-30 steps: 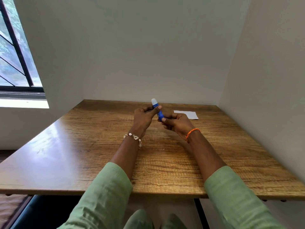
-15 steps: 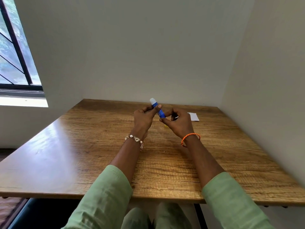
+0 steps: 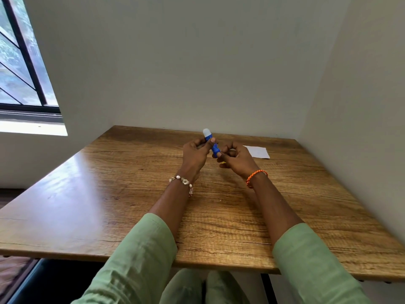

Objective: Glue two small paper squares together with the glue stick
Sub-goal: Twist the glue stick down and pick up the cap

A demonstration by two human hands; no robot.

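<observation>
My left hand point(image 3: 195, 153) gripped glue stick point(image 3: 212, 144) barrel; right hand point(image 3: 235, 157) had shifted to pinching base, twisting glue up. Paper point(image 3: 257, 151) untouched.

A plain room in a home or small office, to judge by the wood-grain worktop point(image 3: 131, 194) pushed into a corner of bare pale walls point(image 3: 197, 62), with a dark-framed window point(image 3: 24, 62) at ten o'clock looking onto greenery.
</observation>
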